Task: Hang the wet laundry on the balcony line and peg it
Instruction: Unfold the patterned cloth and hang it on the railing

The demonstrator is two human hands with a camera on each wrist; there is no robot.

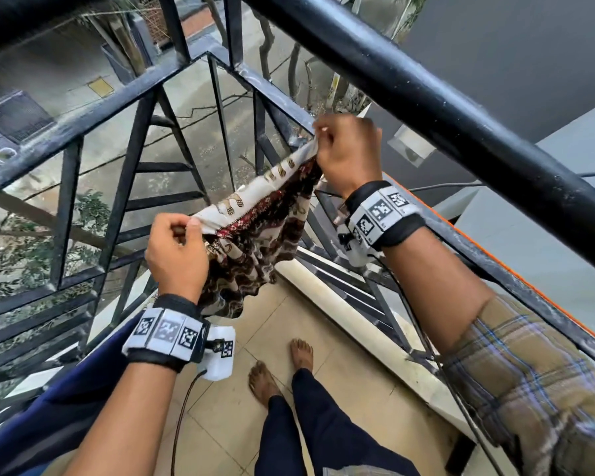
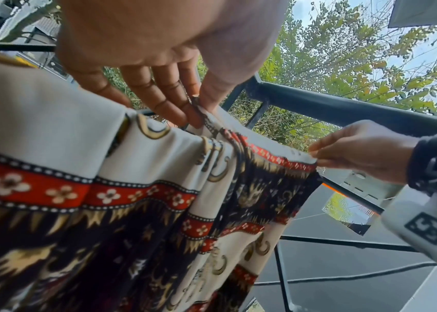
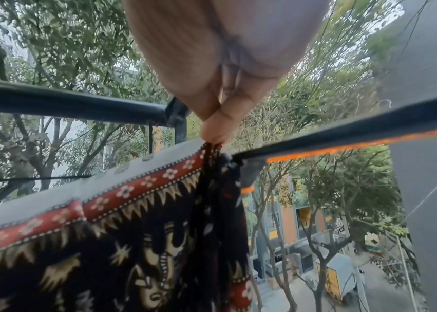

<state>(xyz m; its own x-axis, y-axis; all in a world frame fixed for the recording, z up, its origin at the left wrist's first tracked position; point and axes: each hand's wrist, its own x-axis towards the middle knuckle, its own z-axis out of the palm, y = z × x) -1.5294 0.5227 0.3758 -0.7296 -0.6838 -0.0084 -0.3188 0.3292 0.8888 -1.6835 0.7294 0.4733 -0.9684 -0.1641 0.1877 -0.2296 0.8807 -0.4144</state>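
In the head view, the left hand [image 1: 176,249] and the right hand [image 1: 347,156] each pinch 1 end of the top edge of a batik cloth [image 1: 255,242], held in the air beside the black balcony railing [image 1: 426,108], above the tiled floor [image 1: 227,424].

In the left wrist view, the thumb and fingers [image 2: 169,101] grip the gathered white border.

In the right wrist view, the fingertips [image 3: 213,130] squeeze the cloth's corner near the orange-edged rail [image 3: 345,139].

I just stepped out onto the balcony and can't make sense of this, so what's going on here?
A person is standing barefoot on a balcony, holding a patterned cloth stretched between both hands. The left hand pinches one end of its top edge and the right hand pinches the other end, higher up near the black railing. The rest of the cloth hangs down bunched between them. It is not over any line or rail yet, and no pegs are in view.
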